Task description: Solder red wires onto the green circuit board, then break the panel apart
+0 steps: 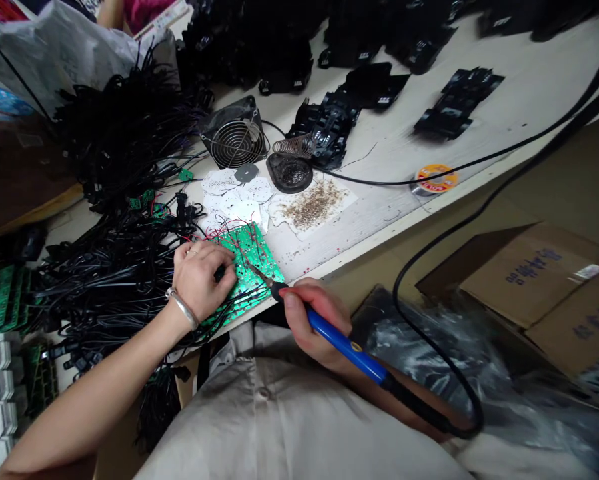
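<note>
My right hand (317,319) is wrapped round the blue handle of a soldering iron (347,348). The iron's tip points down and left onto a green circuit board panel (259,257) at the table's front edge. My left hand (204,277) rests on the board's left part with its fingers curled together; whatever they pinch is hidden. Thin red and black wires (242,233) stick up from the board's far side. Black cables (252,293) lie across its near side. To the left of my left hand spreads a big heap of black cables (104,287).
Behind the board are white paper pieces (237,200), brown-speckled paper (314,207), a soldering iron stand (289,170) and a fan (234,137). A solder spool (434,179) sits right. The iron's cord (404,267) loops on my right. Cardboard boxes (519,273) stand below the table.
</note>
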Motion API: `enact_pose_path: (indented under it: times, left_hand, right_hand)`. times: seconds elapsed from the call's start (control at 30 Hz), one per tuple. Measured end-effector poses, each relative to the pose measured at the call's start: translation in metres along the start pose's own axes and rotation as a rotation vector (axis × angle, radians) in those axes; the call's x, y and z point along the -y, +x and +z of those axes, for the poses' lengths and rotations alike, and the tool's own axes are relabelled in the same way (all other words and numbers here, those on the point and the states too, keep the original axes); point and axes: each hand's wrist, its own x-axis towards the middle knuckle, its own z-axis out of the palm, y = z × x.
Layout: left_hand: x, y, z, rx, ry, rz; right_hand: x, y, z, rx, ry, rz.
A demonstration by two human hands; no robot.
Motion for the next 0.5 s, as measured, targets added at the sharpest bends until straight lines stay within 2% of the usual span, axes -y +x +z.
enact_pose_path:
  times: [0.5]
  left_hand:
    - [0.0056, -0.0033, 0.0027, -0.072, -0.049, 0.055]
  right_hand:
    - [0.0008, -0.0019, -0.002, 0.005, 0.0, -0.008]
